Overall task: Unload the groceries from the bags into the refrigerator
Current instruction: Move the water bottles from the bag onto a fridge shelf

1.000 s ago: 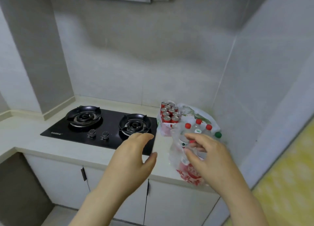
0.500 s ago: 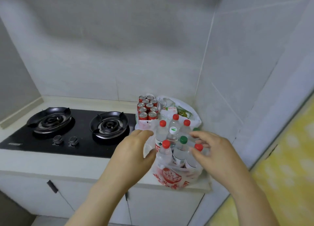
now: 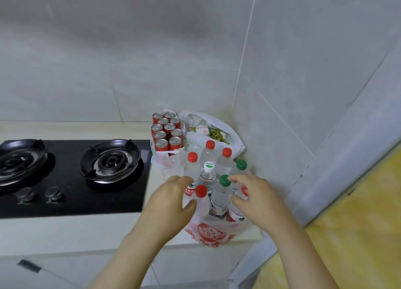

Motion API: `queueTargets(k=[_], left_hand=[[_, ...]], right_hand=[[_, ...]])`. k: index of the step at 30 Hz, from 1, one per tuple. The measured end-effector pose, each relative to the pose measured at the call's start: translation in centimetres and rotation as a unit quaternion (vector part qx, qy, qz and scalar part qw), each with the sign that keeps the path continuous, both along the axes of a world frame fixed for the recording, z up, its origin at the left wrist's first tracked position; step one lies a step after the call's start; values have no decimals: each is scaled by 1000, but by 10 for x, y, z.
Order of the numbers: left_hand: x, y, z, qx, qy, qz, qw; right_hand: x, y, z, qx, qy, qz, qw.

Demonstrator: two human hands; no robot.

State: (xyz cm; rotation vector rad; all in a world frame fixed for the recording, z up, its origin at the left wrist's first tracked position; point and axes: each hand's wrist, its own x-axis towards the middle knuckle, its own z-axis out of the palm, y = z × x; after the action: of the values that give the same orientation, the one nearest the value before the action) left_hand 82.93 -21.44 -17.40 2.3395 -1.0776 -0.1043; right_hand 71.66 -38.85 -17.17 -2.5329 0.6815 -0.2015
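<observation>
A clear plastic bag with red print [image 3: 208,234] stands at the counter's right end, packed with several water bottles with red, green and white caps. My left hand [image 3: 171,204] curls round the front red-capped bottle [image 3: 200,191], thumb against its shoulder. My right hand [image 3: 258,202] grips another red-capped bottle [image 3: 244,190] at the bag's right side, its fingertips beside a green cap [image 3: 225,180]. Behind stand a pack of red cans [image 3: 167,132] and a white bag [image 3: 237,141] with cartons inside. No refrigerator is in view.
A black two-burner gas stove [image 3: 71,180] lies left of the bags on the pale counter [image 3: 65,230]. Tiled walls close the corner behind and to the right. White cabinet doors [image 3: 65,271] sit below. A yellow surface [image 3: 358,234] shows at the lower right.
The view has come closer and shifted right. Both hands have reached forward into the bottle bag and curled round red-capped bottles.
</observation>
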Motion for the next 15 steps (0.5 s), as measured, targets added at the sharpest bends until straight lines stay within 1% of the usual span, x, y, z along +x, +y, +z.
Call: queueTargets(k=[6,15], left_hand=[[30,-23,-24,28,29,-36,999],[50,-56,-60,55,47,-79,994]], right_hand=[[38,-16,-24,11,36,-37,999],[56,-23,-55,43,63,-73,994]])
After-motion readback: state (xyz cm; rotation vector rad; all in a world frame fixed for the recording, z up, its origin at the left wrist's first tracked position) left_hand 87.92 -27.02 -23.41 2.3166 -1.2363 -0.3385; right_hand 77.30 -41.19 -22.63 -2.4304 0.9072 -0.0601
